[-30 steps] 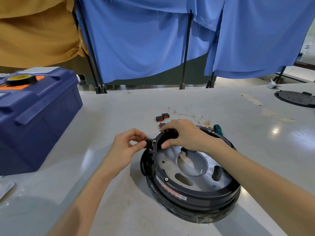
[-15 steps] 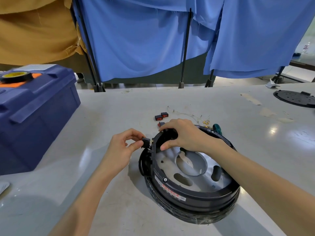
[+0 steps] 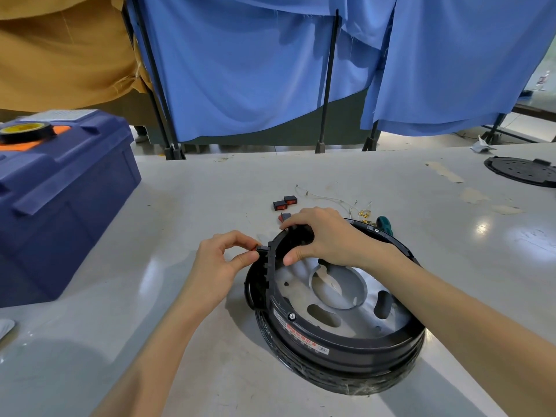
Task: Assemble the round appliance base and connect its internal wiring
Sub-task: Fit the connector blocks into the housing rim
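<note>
The round black appliance base (image 3: 346,344) lies on the pale table, its grey metal inner plate (image 3: 340,299) facing up. My right hand (image 3: 325,236) grips the far-left part of its black rim, fingers over the top and thumb inside. My left hand (image 3: 219,263) pinches a small black rocker switch (image 3: 262,249) against the outer left wall of the rim. Three loose switches with red faces (image 3: 284,203) lie just beyond the base. Thin white wires with brass terminals (image 3: 358,209) lie beside them.
A dark blue toolbox (image 3: 60,200) with a tape roll (image 3: 27,130) on top stands at the left. A green-handled tool (image 3: 385,224) peeks out behind the base. A black round plate (image 3: 523,171) lies at the far right. Blue cloth screens hang behind the table.
My left hand has pushed the small switch closer in against the rim's outer wall. My right hand keeps its grip on the rim.
</note>
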### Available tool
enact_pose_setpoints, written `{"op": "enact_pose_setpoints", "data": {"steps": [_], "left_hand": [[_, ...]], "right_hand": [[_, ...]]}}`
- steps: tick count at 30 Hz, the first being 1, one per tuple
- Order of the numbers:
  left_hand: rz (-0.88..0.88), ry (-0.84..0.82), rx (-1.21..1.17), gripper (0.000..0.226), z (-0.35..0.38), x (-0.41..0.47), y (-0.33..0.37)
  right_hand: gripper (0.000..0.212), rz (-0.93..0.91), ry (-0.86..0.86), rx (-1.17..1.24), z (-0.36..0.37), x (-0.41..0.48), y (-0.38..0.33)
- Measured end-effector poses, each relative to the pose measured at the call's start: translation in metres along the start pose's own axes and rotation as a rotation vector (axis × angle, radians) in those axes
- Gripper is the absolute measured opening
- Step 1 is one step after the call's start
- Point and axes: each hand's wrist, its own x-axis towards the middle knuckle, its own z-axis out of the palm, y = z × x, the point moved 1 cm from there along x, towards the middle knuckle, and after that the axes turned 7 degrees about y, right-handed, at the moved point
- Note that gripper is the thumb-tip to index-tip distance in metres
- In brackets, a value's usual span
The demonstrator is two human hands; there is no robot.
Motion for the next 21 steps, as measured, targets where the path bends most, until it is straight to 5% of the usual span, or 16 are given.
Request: {"op": "enact_pose_setpoints", "data": {"steps": [12,15,21], "left_hand": [[-0.086,-0.001,-0.151,0.033,0.0,-0.001,0.001],[-0.075,0.006,-0.139,0.045,0.001,0.003,0.004],[-0.117,0.081,-0.14,0.034,0.011,-0.005,0.001]], "right_hand": [[0.054,-0.029,-0.06,-0.083,0.007,0.003,-0.006],[0.065,-0.019,-0.1,-0.091,0.007,0.003,-0.008],[0.064,-0.03,-0.127,-0.117,0.012,0.002,-0.012]]}}
